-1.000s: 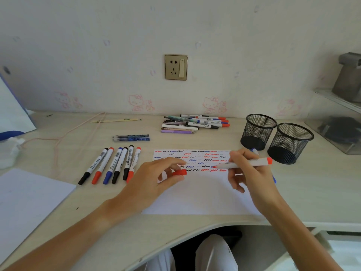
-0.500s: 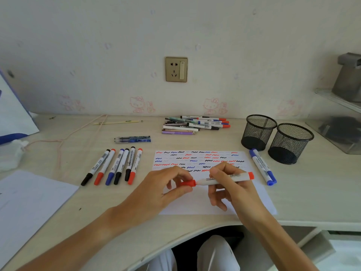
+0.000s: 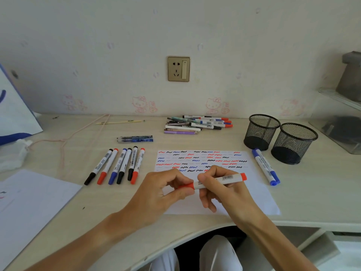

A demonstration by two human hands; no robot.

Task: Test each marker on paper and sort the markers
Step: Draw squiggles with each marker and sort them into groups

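Pinching the red marker (image 3: 218,180), left hand (image 3: 162,192) on cap, right hand (image 3: 220,190) on barrel, beside two mesh cups (image 3: 261,132).

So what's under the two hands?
The paper with red, blue and black squiggles lies under the left hand and right hand, which hold a red marker above it. The squiggles right beneath them are covered.

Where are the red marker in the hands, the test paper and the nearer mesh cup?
red marker (image 3: 224,178), head view, on its white barrel
test paper (image 3: 259,200), head view, bare right part
nearer mesh cup (image 3: 293,145), head view, front wall
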